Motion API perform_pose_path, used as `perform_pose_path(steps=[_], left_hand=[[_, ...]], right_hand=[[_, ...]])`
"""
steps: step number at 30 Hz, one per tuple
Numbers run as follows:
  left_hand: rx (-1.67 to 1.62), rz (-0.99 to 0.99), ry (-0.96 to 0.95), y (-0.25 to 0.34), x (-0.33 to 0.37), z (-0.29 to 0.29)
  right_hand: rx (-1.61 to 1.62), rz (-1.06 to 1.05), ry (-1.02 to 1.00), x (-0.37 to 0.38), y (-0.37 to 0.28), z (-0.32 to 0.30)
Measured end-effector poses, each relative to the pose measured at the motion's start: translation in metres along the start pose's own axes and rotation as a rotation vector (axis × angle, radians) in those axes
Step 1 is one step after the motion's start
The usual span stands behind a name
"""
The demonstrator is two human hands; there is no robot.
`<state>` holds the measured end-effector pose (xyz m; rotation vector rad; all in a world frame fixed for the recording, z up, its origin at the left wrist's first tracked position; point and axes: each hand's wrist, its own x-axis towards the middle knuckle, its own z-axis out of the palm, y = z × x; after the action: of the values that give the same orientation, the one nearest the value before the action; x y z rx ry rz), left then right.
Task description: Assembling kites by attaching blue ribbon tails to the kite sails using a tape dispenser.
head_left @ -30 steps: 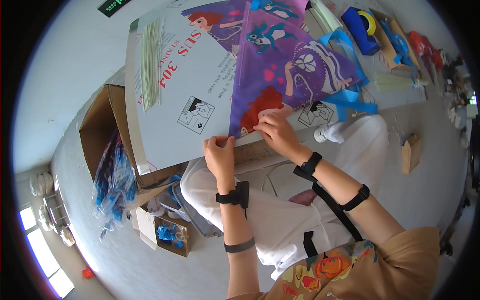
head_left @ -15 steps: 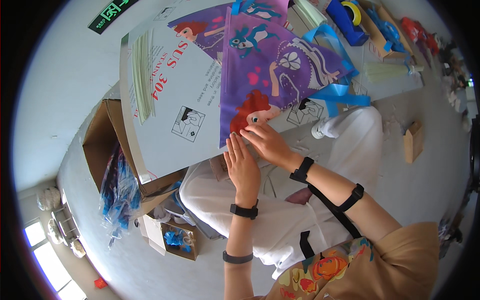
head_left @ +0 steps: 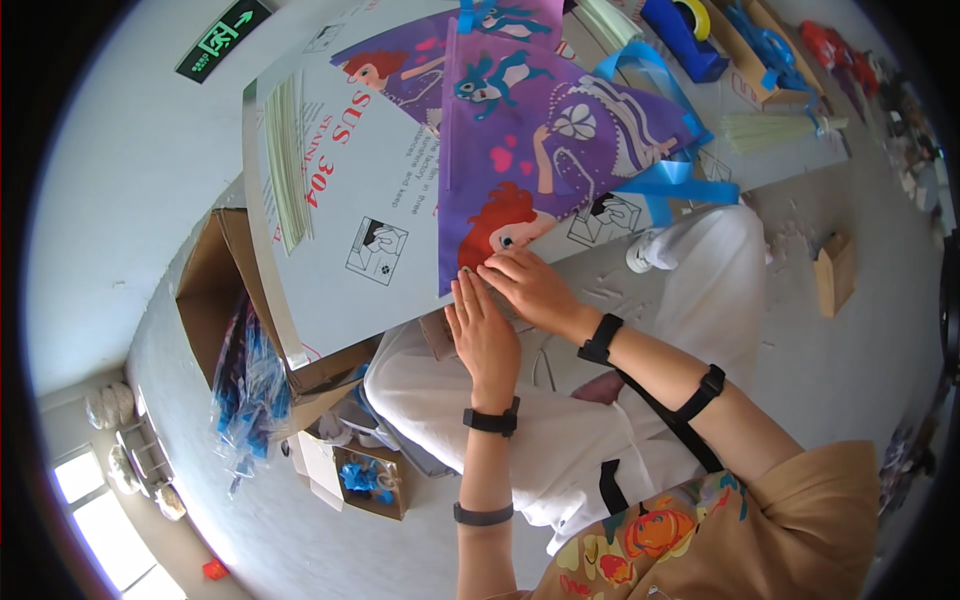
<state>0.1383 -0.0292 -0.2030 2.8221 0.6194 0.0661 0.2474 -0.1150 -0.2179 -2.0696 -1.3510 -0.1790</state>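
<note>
A purple printed kite (head_left: pixel 520 150) with a red-haired figure and a blue creature lies on the grey-white printed board in front of me. Light blue ribbon (head_left: pixel 655 185) trails from its right side. At the kite's near corner, my left hand (head_left: pixel 487 345) has its fingers held together on the edge, the thumb hidden. My right hand (head_left: pixel 535 292) pinches the same edge just to the right, fingers bent. The fingertips of both hands almost meet. Whatever small part may sit beneath them is hidden.
Thin pale rods (head_left: pixel 287 165) lie on the board's (head_left: pixel 335 290) left side. A blue tape dispenser (head_left: pixel 690 45) and an open carton (head_left: pixel 765 75) stand at the far right. Below the board's left edge are a large cardboard box (head_left: pixel 205 285) with plastic-wrapped pieces and a smaller box (head_left: pixel 390 490).
Both hands stay at the kite's near corner with hardly any finger movement. The view has shifted slightly; the kite and board lie as before.
</note>
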Motion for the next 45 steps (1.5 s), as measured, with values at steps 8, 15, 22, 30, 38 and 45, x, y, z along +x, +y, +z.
perform_pose_path(steps=[8, 15, 22, 30, 38, 45], left_hand=[[0.03, -0.059, 0.036, -0.004, -0.003, 0.003], [0.019, -0.095, 0.029, -0.005, -0.005, 0.0], [0.061, -0.12, -0.044, -0.005, -0.002, -0.008], [0.193, -0.103, -0.144, -0.011, 0.01, -0.03], [-0.051, 0.109, 0.037, 0.039, 0.061, -0.033], [0.017, 0.353, 0.003, 0.093, 0.119, 0.009]], right_hand=[[-0.052, -0.035, -0.064, -0.003, 0.005, -0.001], [-0.056, 0.076, 0.074, -0.015, 0.039, -0.022], [-0.149, 0.014, 0.032, -0.035, 0.086, -0.064], [-0.285, 0.122, 0.099, -0.047, 0.125, -0.096], [-0.101, 0.19, 0.144, -0.036, 0.107, -0.078], [0.341, 0.439, 0.39, -0.035, 0.122, -0.091]])
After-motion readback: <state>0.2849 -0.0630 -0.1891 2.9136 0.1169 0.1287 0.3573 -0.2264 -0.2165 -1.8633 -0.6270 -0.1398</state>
